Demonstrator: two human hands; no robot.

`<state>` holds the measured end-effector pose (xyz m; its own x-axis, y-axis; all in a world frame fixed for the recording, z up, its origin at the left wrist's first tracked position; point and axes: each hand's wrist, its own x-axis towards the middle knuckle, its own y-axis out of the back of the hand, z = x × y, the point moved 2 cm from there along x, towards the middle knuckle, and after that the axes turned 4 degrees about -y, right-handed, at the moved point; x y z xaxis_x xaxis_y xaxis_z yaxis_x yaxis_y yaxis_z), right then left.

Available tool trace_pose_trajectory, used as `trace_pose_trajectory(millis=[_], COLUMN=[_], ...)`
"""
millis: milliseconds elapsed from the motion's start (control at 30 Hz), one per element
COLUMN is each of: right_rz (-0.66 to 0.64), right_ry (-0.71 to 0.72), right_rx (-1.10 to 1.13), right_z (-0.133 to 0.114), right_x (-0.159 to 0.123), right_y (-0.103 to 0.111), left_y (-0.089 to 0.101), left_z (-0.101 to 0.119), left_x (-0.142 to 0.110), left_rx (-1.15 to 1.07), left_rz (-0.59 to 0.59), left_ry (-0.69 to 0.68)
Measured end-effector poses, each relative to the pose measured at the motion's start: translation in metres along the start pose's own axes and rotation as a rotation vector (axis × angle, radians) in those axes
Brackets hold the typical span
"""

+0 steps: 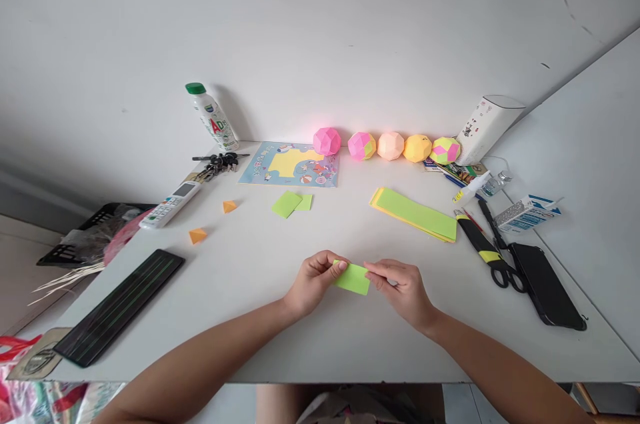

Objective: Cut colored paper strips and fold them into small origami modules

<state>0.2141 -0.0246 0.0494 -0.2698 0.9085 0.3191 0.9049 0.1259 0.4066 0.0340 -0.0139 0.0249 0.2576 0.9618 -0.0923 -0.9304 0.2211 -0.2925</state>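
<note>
Low in the centre of the frame, both hands hold a small green paper rectangle point(353, 278) just above the white table point(280, 337). The left hand point(314, 283) has its grip pinched on the paper's left end, thumb on top, and the right hand point(400, 287) has its grip pinched on the right end; the sheet tilts slightly down to the right.

Above the hands, in mid-frame, lie two loose green paper squares point(291, 203), overlapping, and to the right a stack of long green and yellow paper strips point(415, 214). Two small orange folded pieces point(198, 235) sit apart on the left.

Along the wall at the upper centre stand five paper polyhedron balls point(390, 145) in pink, peach, yellow and green, beside a blue-and-yellow illustrated booklet point(291, 165) whose print is too small to read. At upper left, a white bottle point(212, 116) with a green cap shows red letters "AD" on its label. Near it lie a bunch of keys point(218, 162) and a white remote control point(170, 205). A black flat ruled panel point(121, 306) lies at lower left.

On the right are black scissors point(497, 257), a yellow-and-black utility knife point(477, 243), a dark phone point(547, 286), and a blue-and-white carton point(525, 214) with illegible text.
</note>
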Motion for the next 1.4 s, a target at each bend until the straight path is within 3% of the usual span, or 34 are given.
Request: trace_pose_trajectory(millis=[533, 800, 1033, 1400], right_rz=[-0.051, -0.066, -0.111, -0.16], right_ry=[-0.336, -0.339, -0.302, -0.465], right_rx=[0.24, 0.284, 0.18, 0.255], right_z=[0.0001, -0.0035, -0.0031, 0.0019], right_x=[0.0017, 0.0018, 0.0003, 0.0014], right_y=[0.0011, 0.0031, -0.0004, -0.001], left_y=[-0.0025, -0.0025, -0.0036, -0.001], left_z=[0.0047, 0.0075, 0.0045, 0.0053], left_x=[-0.0045, -0.0043, -0.0026, -0.002], left_rx=[0.008, 0.054, 0.155, 0.147], left_rz=[-0.087, -0.068, -0.13, -0.098], left_ry=[-0.191, -0.126, 0.0, 0.079])
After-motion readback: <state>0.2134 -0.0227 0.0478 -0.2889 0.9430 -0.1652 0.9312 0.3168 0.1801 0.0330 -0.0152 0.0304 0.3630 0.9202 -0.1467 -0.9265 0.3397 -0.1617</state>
